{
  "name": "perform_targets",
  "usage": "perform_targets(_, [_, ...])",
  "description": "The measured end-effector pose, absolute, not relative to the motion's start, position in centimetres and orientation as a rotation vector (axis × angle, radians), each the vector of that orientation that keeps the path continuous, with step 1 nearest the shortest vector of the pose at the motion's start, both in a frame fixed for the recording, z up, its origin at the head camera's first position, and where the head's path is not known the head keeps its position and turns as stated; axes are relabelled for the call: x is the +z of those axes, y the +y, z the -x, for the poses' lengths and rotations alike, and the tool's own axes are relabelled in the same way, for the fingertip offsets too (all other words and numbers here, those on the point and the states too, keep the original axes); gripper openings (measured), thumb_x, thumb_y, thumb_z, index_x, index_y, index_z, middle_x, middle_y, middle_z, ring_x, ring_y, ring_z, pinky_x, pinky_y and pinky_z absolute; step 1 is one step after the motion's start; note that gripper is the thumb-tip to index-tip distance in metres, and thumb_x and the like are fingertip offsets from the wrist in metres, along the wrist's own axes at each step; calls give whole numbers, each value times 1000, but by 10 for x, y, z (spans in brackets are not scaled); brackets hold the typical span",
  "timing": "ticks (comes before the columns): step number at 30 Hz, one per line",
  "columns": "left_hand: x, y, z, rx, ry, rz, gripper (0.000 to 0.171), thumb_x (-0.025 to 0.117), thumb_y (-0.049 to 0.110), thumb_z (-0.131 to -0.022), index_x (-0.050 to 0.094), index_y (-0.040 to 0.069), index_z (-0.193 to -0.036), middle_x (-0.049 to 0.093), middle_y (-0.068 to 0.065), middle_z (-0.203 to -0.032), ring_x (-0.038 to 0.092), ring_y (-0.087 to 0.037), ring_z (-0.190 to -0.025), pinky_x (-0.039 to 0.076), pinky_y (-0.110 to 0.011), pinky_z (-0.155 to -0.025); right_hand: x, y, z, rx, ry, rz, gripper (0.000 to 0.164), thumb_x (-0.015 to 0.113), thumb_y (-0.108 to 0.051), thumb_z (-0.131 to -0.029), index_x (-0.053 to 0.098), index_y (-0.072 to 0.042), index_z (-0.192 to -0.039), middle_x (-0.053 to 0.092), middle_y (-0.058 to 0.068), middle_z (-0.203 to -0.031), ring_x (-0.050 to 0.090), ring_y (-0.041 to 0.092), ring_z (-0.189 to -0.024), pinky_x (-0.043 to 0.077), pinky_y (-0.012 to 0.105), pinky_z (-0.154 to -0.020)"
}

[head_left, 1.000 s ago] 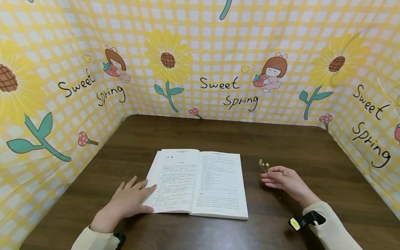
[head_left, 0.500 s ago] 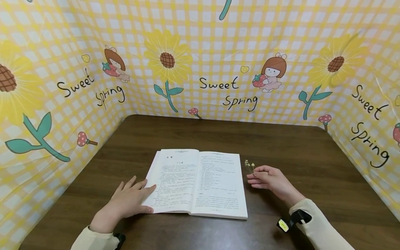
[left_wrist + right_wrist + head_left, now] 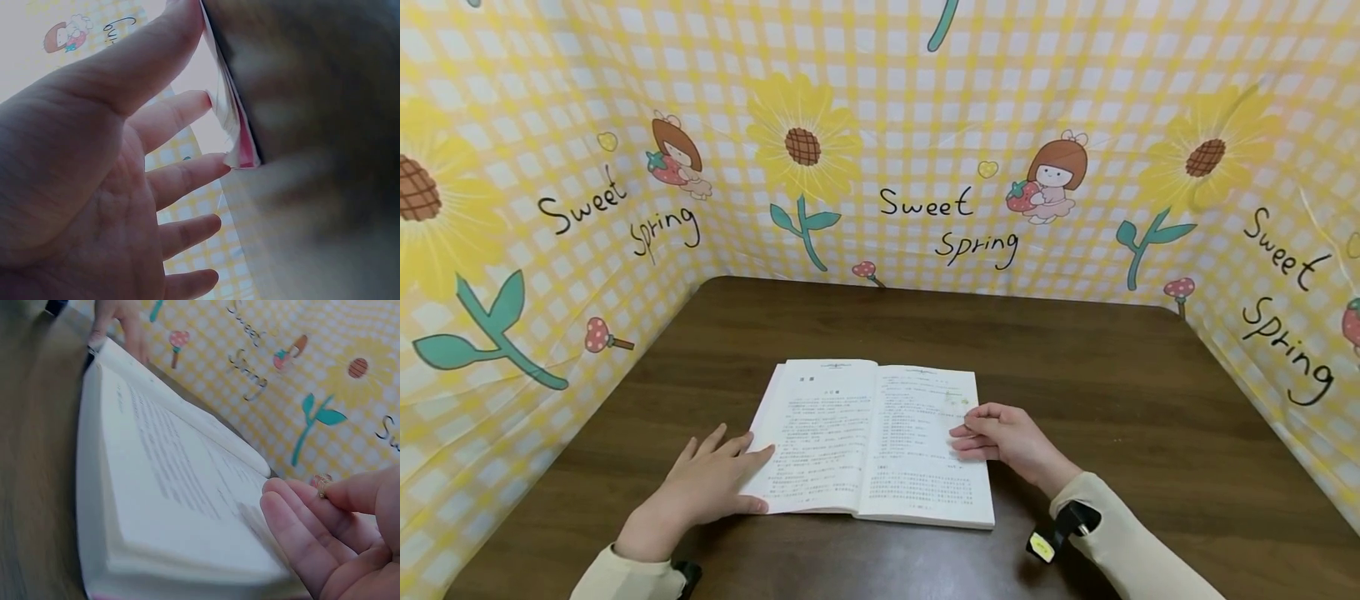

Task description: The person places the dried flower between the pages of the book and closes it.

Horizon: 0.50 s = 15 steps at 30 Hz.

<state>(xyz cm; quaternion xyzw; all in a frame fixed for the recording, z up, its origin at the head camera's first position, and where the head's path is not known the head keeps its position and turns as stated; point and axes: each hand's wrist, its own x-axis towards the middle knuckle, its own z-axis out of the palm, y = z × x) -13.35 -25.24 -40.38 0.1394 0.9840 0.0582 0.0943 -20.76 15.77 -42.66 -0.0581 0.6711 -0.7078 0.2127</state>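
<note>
An open book (image 3: 917,483) with printed pages lies on the table. My left hand (image 3: 700,479) rests spread on the left page's lower outer edge; in the left wrist view its thumb and two fingertips (image 3: 200,100) touch the paper's edge. Over the right page is my right hand (image 3: 1015,442), pinching a sprig of tiny dried flowers (image 3: 322,484) between thumb and index finger. From the head, the flowers show faintly against the white page, just beyond the fingertips. The other right-hand fingers (image 3: 300,531) extend low over the paper.
Dark brown wooden table (image 3: 1075,350) surrounds the book. A yellow checked cloth (image 3: 887,125) with flower prints hangs along the back and both sides. Each wrist wears a black strap, the right one with a yellow-faced device (image 3: 1042,547).
My right hand has moved left with the flower sprig, from the bare table beside the book to above the right page. The left hand and book have stayed put.
</note>
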Motion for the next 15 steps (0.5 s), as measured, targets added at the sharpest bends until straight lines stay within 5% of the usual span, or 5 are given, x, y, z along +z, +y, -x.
perform_targets(15, [-404, -252, 135, 171, 2901, -405, 82, 76, 58, -75, 56, 15, -143, 46, -24, -147, 25, -60, -137, 18, -78, -102, -429, 110, 215, -1798, 1785, 161, 18, 52, -10, -102, 54, 7, -109, 73, 17, -85, 74, 23, -75, 60, 37, -72])
